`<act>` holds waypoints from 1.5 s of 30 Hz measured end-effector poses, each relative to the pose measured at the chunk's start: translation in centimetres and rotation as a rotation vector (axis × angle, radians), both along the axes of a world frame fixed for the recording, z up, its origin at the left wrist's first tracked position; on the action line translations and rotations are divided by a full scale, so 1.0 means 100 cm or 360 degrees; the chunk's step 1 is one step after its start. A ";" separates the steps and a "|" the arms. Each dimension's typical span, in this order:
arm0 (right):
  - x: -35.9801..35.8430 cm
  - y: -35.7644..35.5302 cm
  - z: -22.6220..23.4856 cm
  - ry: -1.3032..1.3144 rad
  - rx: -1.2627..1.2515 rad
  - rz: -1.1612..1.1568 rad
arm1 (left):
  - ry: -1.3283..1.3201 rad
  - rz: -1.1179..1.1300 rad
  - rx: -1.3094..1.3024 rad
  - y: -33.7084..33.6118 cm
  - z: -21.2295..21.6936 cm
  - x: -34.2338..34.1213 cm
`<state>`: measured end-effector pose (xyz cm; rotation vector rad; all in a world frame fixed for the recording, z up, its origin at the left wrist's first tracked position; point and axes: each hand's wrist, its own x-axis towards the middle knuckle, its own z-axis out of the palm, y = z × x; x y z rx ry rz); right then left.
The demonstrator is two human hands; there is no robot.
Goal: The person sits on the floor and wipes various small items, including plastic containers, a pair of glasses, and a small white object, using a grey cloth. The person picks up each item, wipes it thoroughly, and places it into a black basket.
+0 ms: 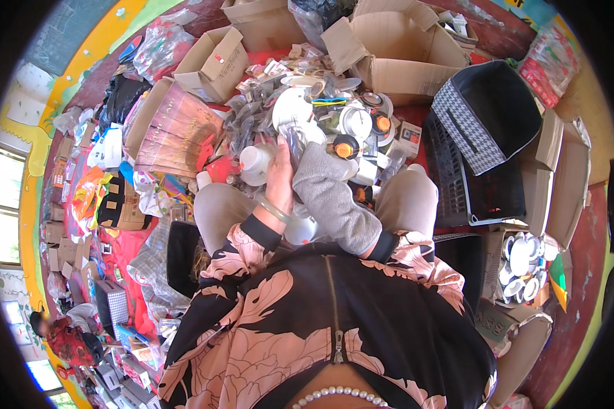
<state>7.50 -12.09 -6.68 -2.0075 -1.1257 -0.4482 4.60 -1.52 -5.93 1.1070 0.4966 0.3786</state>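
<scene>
My left hand (278, 180), with a pale bangle on the wrist, is closed at the edge of a crumpled greyish plastic bag (294, 142). A white round jar (254, 165) lies just left of its fingers. Grey fuzzy cloth (335, 194) covers my right hand and forearm, hiding the fingers; its end reaches up beside the plastic bag. Past my hands lies a heap with a white round dish (292, 108), a white lidded jar (355, 122) and a dark orange-capped bottle (345, 147). Another white container (300, 230) sits below, between my forearms.
Open cardboard boxes (416, 71) stand behind the heap. A pink printed carton (177, 133) is on the left. To the right are a black crate (450, 163) and a black houndstooth bin (488, 116). A box of white dishes (523, 262) stands lower right. Another person (71, 337) sits far left.
</scene>
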 end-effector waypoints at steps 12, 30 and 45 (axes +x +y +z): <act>0.029 -0.030 -0.039 0.0087 0.0281 -0.0191 | 0.0148 -0.0531 0.0324 -0.039 0.010 -0.017; 0.008 -0.023 -0.003 0.0554 -0.0471 0.0731 | -0.0146 -0.0128 -0.0070 0.015 0.028 -0.005; 0.047 -0.022 -0.014 0.0586 -0.0165 -0.0417 | 0.0254 -0.0363 -0.0148 -0.047 -0.002 -0.018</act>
